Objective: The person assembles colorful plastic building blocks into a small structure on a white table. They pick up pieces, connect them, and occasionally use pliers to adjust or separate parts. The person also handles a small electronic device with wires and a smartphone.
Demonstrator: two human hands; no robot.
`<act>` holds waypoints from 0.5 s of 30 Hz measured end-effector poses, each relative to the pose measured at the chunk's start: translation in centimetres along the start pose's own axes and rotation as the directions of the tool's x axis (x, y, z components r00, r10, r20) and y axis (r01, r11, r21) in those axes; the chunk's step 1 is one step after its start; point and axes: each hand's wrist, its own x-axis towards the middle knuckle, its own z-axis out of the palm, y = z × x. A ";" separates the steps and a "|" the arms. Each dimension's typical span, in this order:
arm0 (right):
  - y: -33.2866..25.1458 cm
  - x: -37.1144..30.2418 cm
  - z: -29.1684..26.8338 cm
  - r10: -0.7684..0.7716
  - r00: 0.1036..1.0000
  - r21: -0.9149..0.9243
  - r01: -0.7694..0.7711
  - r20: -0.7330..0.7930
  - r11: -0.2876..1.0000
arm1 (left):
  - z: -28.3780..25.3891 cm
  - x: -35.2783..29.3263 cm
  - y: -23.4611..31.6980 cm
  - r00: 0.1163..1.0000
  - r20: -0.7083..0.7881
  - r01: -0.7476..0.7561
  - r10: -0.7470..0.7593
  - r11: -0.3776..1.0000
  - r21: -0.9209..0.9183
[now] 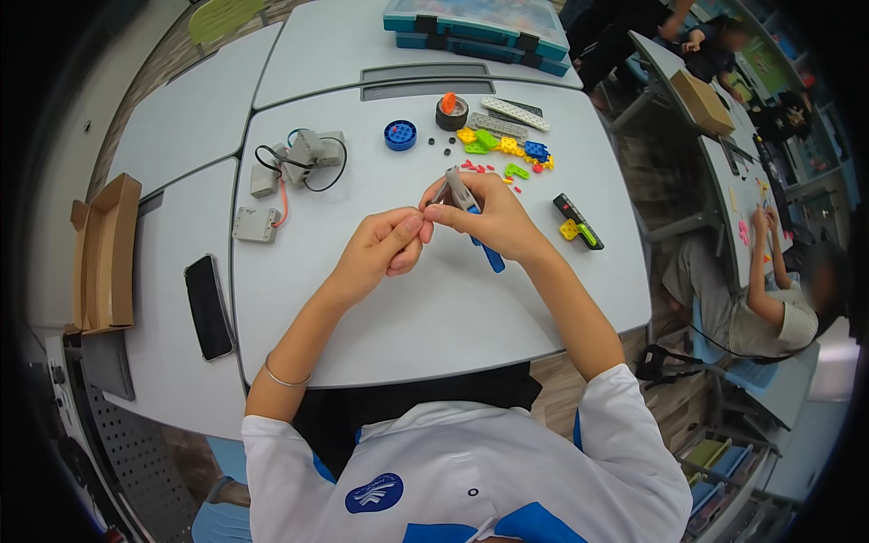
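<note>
Both my hands meet over the middle of the white table. My right hand is closed around a slim grey-and-blue piece, perhaps joined building beams. Its grey end points away from me, and its blue end sticks out below the palm. My left hand is closed in a pinch, fingertips touching the right thumb; anything between them is hidden. Just beyond lie small pink connector pegs and a green angled piece. To the right rests a black bar with yellow and green pieces on it.
Grey modules with cables stand at the left. A blue wheel, a black tyre and pale beams lie farther back, before teal cases. A phone and cardboard box are far left. Other people sit at right.
</note>
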 end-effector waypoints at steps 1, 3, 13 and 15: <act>-0.1 -0.2 0.0 -0.005 1.000 0.011 0.005 -0.004 1.000 | 0.2 -0.1 0.3 1.000 0.024 -0.002 0.004 0.998 -0.059; -0.8 -0.4 0.1 -0.009 1.000 0.019 0.009 -0.009 1.000 | 0.2 -0.1 0.3 0.997 0.081 0.006 0.010 0.980 -0.198; -0.9 -0.6 -0.1 -0.091 0.994 0.020 0.092 -0.056 0.996 | 0.5 -0.2 -0.9 0.954 0.293 0.158 0.065 0.721 -0.675; -0.8 -0.6 -0.1 -0.108 0.992 0.023 0.109 -0.068 0.994 | 0.7 -0.2 -0.9 0.952 0.301 0.180 0.063 0.681 -0.710</act>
